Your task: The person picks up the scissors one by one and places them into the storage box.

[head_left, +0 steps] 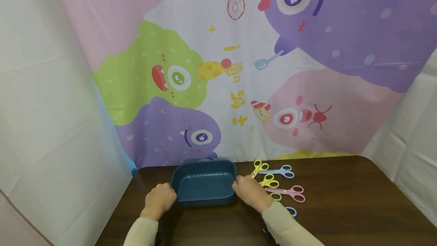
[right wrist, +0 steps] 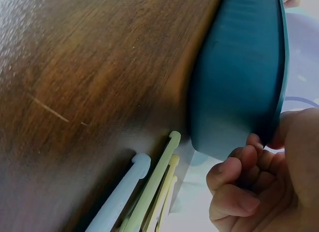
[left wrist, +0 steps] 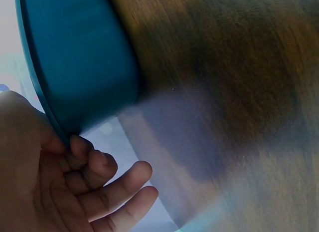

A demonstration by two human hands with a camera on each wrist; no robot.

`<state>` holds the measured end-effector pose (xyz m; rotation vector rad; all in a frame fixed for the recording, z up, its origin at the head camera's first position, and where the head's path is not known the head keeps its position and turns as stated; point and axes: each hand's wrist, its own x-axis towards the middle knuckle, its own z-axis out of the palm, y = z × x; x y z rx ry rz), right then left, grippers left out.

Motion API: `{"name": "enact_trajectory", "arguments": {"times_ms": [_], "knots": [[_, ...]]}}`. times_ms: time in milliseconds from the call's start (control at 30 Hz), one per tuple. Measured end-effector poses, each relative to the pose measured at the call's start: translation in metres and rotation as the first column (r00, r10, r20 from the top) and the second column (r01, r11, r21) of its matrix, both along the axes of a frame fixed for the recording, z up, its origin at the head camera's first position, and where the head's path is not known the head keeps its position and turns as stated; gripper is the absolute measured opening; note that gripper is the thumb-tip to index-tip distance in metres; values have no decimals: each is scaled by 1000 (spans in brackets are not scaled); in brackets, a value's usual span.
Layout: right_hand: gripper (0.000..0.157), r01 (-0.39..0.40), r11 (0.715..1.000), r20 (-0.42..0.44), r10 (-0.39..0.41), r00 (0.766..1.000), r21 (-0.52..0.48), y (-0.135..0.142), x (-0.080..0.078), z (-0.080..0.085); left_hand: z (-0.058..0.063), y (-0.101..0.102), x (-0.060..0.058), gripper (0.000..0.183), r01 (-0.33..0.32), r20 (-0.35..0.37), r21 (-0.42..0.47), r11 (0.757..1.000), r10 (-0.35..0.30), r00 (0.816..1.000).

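A dark teal rectangular tray with raised walls [head_left: 205, 202] is at the back of the table, its inside bare. My left hand [head_left: 160, 199] pinches the rim at its left end; in the left wrist view the thumb and forefinger meet at the rim [left wrist: 37, 87] while the other fingers hang below. At the opposite end my right hand [head_left: 252, 191] pinches the rim, and the right wrist view shows its fingers [right wrist: 234, 172] curled under the tray's edge [right wrist: 284, 67]. Several scissors lie just right of the right hand, among them a pink pair [head_left: 296, 193].
Yellow scissors [head_left: 269, 181] and blue scissors [head_left: 286, 171] lie in the same loose group, partly hidden by the right forearm. Behind the dark wooden table [head_left: 358, 200] hangs a cartoon-printed cloth [head_left: 239, 139], and white sheets [head_left: 68, 124] flank both sides.
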<state>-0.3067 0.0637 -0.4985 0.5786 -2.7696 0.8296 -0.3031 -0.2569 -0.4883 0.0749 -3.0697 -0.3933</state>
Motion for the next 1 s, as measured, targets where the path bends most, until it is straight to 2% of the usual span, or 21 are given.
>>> {"name": "enact_trajectory", "arguments": {"times_ms": [467, 1000], "knots": [[26, -10, 1000, 57, 10, 998, -3, 2, 2, -1, 10, 3, 5, 25, 38, 64, -28, 999, -36, 997], [27, -21, 1000, 60, 21, 998, 7, 2, 5, 1, 8, 2, 8, 26, 36, 50, -38, 999, -34, 998]]}}
